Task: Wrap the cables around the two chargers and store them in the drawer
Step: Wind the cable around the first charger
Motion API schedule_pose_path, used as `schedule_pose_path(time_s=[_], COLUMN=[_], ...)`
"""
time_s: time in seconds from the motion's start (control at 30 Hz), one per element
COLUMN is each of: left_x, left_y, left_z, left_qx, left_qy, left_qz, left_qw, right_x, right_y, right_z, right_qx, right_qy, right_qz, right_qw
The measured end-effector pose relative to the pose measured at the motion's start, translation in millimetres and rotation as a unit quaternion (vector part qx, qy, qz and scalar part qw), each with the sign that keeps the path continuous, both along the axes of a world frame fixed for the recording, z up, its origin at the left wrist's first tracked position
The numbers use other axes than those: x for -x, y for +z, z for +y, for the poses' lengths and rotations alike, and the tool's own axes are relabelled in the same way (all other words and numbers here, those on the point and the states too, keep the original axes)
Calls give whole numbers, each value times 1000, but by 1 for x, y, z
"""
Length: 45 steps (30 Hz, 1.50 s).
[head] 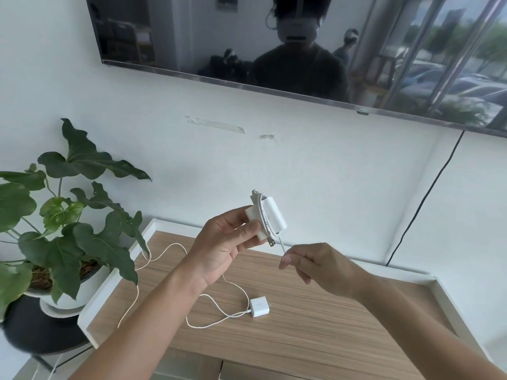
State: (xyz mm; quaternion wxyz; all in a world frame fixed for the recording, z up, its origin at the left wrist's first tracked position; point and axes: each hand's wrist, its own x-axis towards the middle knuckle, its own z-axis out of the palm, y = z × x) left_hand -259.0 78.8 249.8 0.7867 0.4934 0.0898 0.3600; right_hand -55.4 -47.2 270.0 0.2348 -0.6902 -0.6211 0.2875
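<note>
Left hand (219, 248) raised above the bench (315, 325), thumb and fingers clamped on the first charger (270, 215). White cable (262, 215) already looped around that charger's body several times; prongs pointed down and to the right. Far face of the charger hidden; exact count of turns not discernible.

Right hand (315, 266) held just beside and below, fingers curled, thumb and forefinger pinching the free cable end (281, 246). Cable tip concealed inside the pinch; connector type not determinable.

Second charger (259, 307) lay flat on the wood-grain bench top, well apart from both hands, prongs toward the right. Its cable (170, 248) unwound, trailing in loose loops leftward and partly covered by the left forearm; far end cut off past the left bench edge.

Drawer fronts (247, 373) barely visible at the lower frame edge, cropped; open or closed not determinable.

Potted plant (63, 215) stood left of the bench. Wall-mounted screen (301, 50) cropped at the top.
</note>
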Motion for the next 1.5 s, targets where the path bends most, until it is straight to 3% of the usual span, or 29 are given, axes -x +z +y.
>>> schedule_pose_path(time_s=[0.17, 0.3, 0.43, 0.57, 0.7, 0.87, 1.0, 1.17, 1.27, 1.5], left_x=[-5, -7, -9, -11, -11, -14, -16, -18, -19, -23], left_y=[-9, -12, -11, -8, -3, -5, -7, -6, -4, -2], left_z=[5, 7, 6, 2, -1, -3, -6, -7, -7, -12], left_qx=[48, 51, 4, -55, -79, -157, -145, -163, -164, -188], left_qy=[57, 81, 103, 140, 151, 186, 212, 194, 184, 184], left_qz=[15, 34, 67, 112, 124, 173, 195, 188, 161, 144], left_qw=[997, 995, 992, 982, 978, 954, 947, 949, 956, 954], right_x=[24, 30, 31, 34, 35, 33, 33, 33, 29, 26], right_y=[9, 28, 44, 57, 61, 51, 47, 50, 50, 49], right_z=[-10, -16, -24, -25, -20, -9, -7, -5, -4, -4], right_qx=[-20, -68, -91, -109, -209, -198, -200, -212, -203, -198], right_qy=[45, 83, 105, 71, -34, -124, -181, -199, -211, -203], right_qz=[-105, -243, -342, -386, -290, -59, 116, 232, 245, 160], right_qw=[993, 964, 929, 913, 933, 971, 956, 928, 924, 946])
